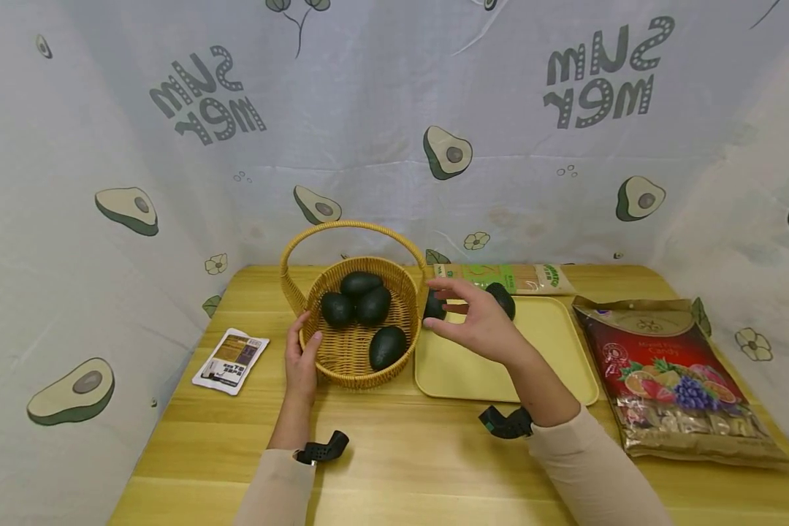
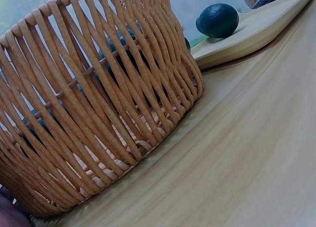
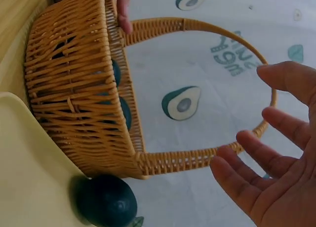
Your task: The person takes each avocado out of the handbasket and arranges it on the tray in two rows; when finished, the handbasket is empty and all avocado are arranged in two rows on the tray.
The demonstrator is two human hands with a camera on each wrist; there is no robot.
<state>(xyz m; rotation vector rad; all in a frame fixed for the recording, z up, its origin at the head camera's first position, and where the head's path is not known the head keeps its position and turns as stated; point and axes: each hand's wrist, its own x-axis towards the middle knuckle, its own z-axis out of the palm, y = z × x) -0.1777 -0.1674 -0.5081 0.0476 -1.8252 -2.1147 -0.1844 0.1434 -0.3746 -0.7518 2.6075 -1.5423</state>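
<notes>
A round wicker basket [image 1: 348, 376] with a tall arched handle stands on the table, several dark green avocados [image 1: 388, 348] inside it. My left hand [image 1: 301, 361] grips its left rim, thumb over the edge and fingers along the outer wall. To the basket's right my right hand [image 1: 476, 321] hovers over the yellow tray [image 1: 500, 372], fingers spread and holding nothing. In the right wrist view, this hand [image 3: 276, 168] overlaps the handle. On the tray, one avocado [image 3: 107, 201] lies close beside the basket; another avocado [image 1: 502, 299] shows partly behind the right hand.
Behind the tray lies a flat green-and-clear food packet [image 1: 513, 278]. A large red-and-gold candy bag [image 1: 673, 380] sits right of the tray. Left of the basket is a small white-edged pouch [image 1: 231, 361]. A printed cloth [image 1: 381, 146] hangs behind the wooden table [image 1: 421, 467].
</notes>
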